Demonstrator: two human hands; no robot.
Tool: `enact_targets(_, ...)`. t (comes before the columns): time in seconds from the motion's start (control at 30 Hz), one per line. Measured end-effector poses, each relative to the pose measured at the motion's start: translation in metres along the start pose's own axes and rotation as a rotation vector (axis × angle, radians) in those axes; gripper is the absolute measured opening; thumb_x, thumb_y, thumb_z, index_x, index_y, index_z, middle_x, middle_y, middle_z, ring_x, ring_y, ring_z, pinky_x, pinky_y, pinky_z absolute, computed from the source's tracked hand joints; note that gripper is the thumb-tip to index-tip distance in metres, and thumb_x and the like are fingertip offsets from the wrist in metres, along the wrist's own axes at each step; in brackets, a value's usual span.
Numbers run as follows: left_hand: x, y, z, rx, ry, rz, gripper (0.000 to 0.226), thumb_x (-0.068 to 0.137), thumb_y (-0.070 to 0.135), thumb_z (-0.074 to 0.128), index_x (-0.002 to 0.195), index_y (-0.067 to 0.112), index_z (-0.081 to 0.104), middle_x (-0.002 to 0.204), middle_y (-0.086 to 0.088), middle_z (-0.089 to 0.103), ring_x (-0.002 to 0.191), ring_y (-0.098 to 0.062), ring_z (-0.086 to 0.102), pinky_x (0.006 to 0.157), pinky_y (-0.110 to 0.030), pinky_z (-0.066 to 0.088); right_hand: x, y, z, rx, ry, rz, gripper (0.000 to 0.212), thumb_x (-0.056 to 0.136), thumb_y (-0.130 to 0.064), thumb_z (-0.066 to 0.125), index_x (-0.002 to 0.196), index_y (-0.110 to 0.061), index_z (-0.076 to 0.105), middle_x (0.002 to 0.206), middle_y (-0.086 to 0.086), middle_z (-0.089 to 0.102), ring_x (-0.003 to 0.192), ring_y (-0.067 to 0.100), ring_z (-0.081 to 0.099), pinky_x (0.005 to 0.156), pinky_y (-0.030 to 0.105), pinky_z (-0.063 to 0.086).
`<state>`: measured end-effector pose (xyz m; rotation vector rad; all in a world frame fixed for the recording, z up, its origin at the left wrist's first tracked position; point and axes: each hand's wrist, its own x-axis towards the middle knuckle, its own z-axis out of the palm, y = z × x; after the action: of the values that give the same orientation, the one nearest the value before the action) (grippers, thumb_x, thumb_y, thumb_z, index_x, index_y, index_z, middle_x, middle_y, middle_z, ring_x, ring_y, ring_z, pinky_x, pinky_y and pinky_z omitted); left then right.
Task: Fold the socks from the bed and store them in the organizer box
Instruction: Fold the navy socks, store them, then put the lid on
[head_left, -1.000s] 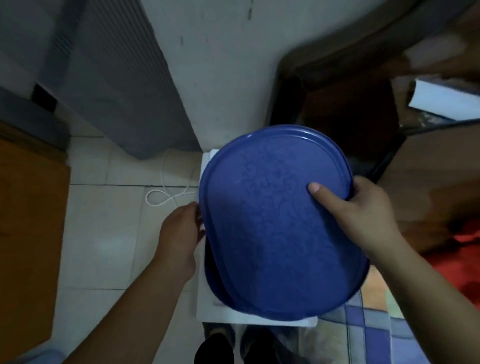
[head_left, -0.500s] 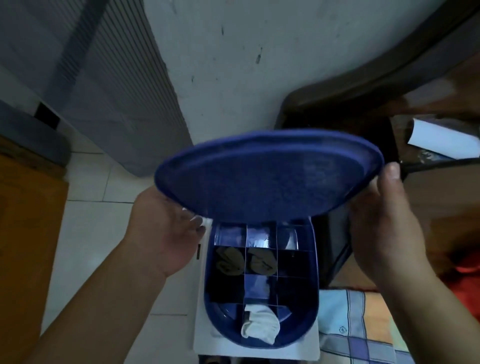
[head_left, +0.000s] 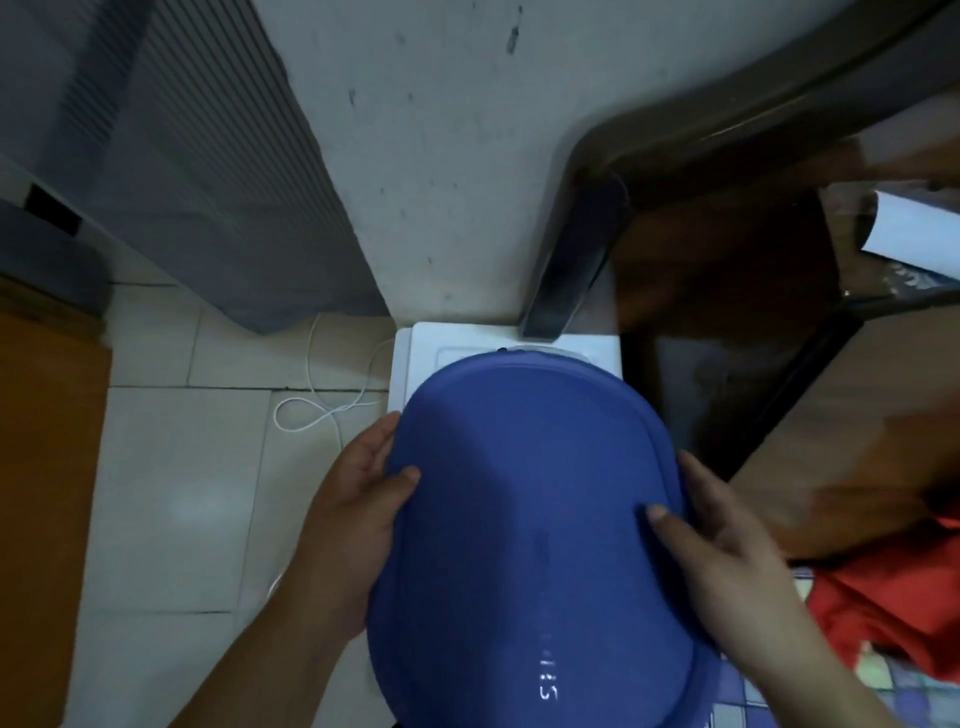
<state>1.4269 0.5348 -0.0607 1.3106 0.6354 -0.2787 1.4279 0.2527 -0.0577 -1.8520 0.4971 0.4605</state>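
A large blue oval lid (head_left: 524, 530) fills the lower middle of the head view, tilted toward me with its smooth side up and small white print near its near end. My left hand (head_left: 358, 499) grips its left rim, thumb on top. My right hand (head_left: 727, 540) grips the right rim, thumb pressed on the surface. The organizer box and the socks in it are hidden under the lid.
A white stand (head_left: 415, 353) shows behind the lid, against the wall. A white cable (head_left: 317, 410) loops on the tiled floor at left. A dark wooden bed frame (head_left: 582, 260) stands at right, red cloth (head_left: 893, 597) and a checked sheet (head_left: 883, 691) lower right.
The lid, held high and edge-on half a second ago with the box's compartments and socks showing below, has come down and toward me and now covers the box from view.
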Motion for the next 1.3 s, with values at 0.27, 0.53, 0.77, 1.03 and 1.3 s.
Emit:
enact_targets(0.27,0.012,-0.053,0.007,0.524,0.186,0.099,0.049,0.097,0.016,0.051,0.138,0.04,0.043,0.146,0.018,0.042,0.133,-0.006,0.042,0.114,-0.037,0.035,0.01,0.047,0.029,-0.447,0.214,-0.189,0.056,0.094,0.001,0.054,0.148,-0.009,0.04,0.146,0.004,0.046,0.126,0.011,0.04,0.105,0.016,0.027)
enact_targets(0.53,0.036,-0.069,0.003,0.586,0.173,0.223,0.052,0.098,0.018,0.047,0.121,0.063,0.036,0.119,0.052,0.04,0.114,0.025,0.04,0.093,-0.007,0.033,0.033,0.058,0.04,-0.461,0.152,-0.257,0.063,0.093,0.01,0.048,0.15,-0.011,0.034,0.153,-0.004,0.033,0.138,0.003,0.031,0.107,-0.003,0.014)
enact_targets(0.77,0.043,-0.091,0.008,0.763,0.2,0.199,0.05,0.093,0.054,0.02,0.141,0.054,0.007,0.145,0.026,0.029,0.129,0.003,0.032,0.102,-0.019,0.031,0.042,0.065,0.06,-0.599,0.193,-0.24,0.067,0.098,-0.038,0.042,0.155,-0.01,0.019,0.161,0.002,0.024,0.143,0.003,0.018,0.111,0.012,0.011)
enact_targets(1.03,0.04,-0.092,0.011,0.982,0.179,0.195,0.082,0.084,0.068,0.028,0.153,0.029,0.004,0.161,0.004,0.017,0.14,-0.021,0.037,0.102,-0.038,0.045,0.036,0.064,0.069,-0.878,0.221,-0.191,0.085,0.093,-0.054,0.033,0.149,0.01,0.024,0.152,0.029,0.033,0.135,0.042,0.04,0.109,0.041,0.034)
enact_targets(1.3,0.076,-0.05,0.022,1.213,0.104,0.42,0.085,0.083,0.047,0.051,0.153,0.024,0.008,0.163,0.007,-0.004,0.15,-0.021,0.011,0.116,-0.039,0.028,0.076,0.01,0.065,-0.982,0.16,-0.431,0.089,0.077,-0.041,0.058,0.149,0.001,0.027,0.157,0.023,0.025,0.145,0.038,0.024,0.118,0.048,0.028)
